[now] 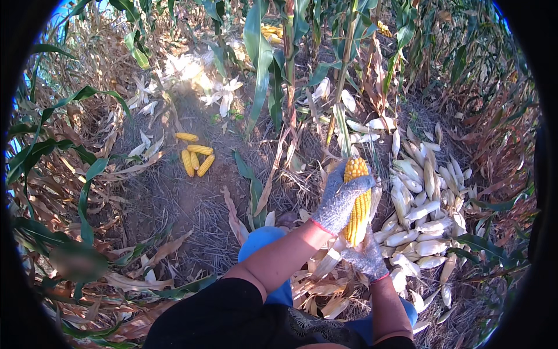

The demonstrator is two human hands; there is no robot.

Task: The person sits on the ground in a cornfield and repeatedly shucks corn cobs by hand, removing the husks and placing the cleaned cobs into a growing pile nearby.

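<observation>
Both my hands wear grey knit gloves with red cuffs. My left hand (342, 200) is wrapped around the upper part of a yellow corn ear (360, 209), whose kernels are bared. Lower down, my right hand (368, 256) is at the base of the ear, by pale husk; whether its fingers grip the ear or the husk, I cannot tell. To the right lies a heap of corn ears in dry husks (429, 213). Several husked yellow ears (200, 150) lie on the soil at the left.
Green corn stalks (289, 65) stand just ahead, with long leaves hanging down. Loose husks (224, 94) lie beyond the small group of ears, and more yellow ears (272, 34) lie farther back. Dry leaves and straw cover the ground around my knees.
</observation>
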